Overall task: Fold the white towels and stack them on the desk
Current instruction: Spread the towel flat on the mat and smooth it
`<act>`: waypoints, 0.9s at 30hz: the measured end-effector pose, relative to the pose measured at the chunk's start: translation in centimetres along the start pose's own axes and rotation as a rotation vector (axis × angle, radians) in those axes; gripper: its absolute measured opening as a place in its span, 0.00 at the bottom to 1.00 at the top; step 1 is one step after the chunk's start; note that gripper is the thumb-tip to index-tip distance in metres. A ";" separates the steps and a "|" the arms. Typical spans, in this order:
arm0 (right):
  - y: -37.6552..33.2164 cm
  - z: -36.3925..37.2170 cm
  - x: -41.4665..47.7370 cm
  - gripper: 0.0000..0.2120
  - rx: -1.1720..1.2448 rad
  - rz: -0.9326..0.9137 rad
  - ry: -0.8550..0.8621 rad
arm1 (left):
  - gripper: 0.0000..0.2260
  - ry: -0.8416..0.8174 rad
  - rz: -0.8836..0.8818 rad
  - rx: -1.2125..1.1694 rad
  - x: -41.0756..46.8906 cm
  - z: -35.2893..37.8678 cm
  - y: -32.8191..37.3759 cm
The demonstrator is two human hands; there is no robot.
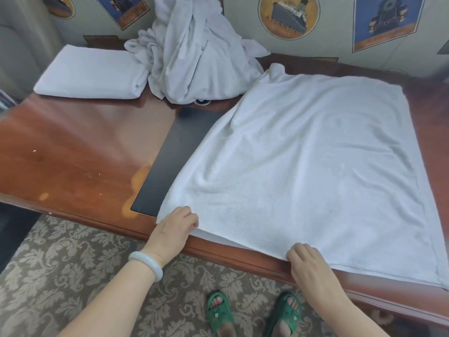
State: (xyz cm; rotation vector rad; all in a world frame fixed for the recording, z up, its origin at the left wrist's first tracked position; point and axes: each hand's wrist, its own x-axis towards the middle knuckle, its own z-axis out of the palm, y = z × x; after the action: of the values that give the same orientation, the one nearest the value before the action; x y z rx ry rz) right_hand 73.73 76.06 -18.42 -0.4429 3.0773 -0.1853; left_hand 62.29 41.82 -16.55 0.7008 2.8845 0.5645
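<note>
Spread towel: white terry, lying flat across the right half of the desk, roughly rectangular; its far left corner is bunched into a small peak; soft creases run diagonally from that corner toward the near edge; the right side is smooth. Near hem follows the desk's front edge and hangs slightly over it toward the right; a second layer shows beneath the hem between the hands, so the towel looks doubled. Left hand is at the near left corner, fingers curled in, pinching the upper layer and raising it a little off the lower one. Right hand is on the near hem further right, fingers bent over the edge and gripping the cloth; fingertips are tucked out of sight. A pale bracelet sits on the left wrist. The towel's left side covers part of a black desk pad. Folded towel: a neat thick rectangle at the far left of the desk. Heap of towels: crumpled, unfolded, piled against the wall between the folded one and the spread one, touching both. Below: patterned carpet; green sandals on the person's feet.
</note>
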 end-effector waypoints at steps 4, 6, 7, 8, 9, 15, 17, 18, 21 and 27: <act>-0.1 -0.1 0.3 0.16 0.076 0.044 0.008 | 0.07 -0.105 -0.214 -0.251 -0.5 -0.8 -0.7; 0.1 -0.4 0.2 0.11 0.177 0.074 -0.002 | 0.07 -0.164 -0.290 -0.380 -0.9 -1.6 -1.3; 0.3 -0.5 0.2 0.09 0.248 0.106 -0.010 | 0.06 -0.173 -0.333 -0.422 -1.1 -2.0 -1.5; 0.4 -0.7 0.2 0.08 0.336 0.160 -0.022 | 0.05 -0.171 -0.386 -0.441 -1.1 -2.4 -1.6; 0.6 -0.9 0.4 0.08 0.429 0.234 -0.036 | 0.05 -0.159 -0.447 -0.440 -1.0 -2.7 -1.8; 3.7 -0.9 1.4 0.23 0.245 0.651 0.119 | 0.07 0.010 -0.247 -0.078 3.3 -0.5 4.8; 3.8 -0.1 0.8 0.31 0.173 0.701 -0.015 | 0.15 -0.038 -0.011 -0.101 5.6 2.3 10.4; 3.8 0.4 0.3 0.32 0.166 0.691 -0.053 | 0.17 -0.086 0.093 -0.079 6.9 3.9 13.2; 4.6 0.6 0.1 0.34 0.270 0.660 -0.091 | 0.22 -0.193 0.285 0.015 10.3 8.3 19.7; 10.7 -3.0 -4.9 0.13 0.445 0.674 0.109 | 0.26 -0.194 0.401 0.232 12.5 12.9 21.0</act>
State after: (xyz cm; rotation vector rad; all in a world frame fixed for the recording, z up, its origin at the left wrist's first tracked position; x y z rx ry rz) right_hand 75.31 87.94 -16.73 0.6217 2.9385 -0.8472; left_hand 62.65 69.17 -20.78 1.3064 2.6602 0.1808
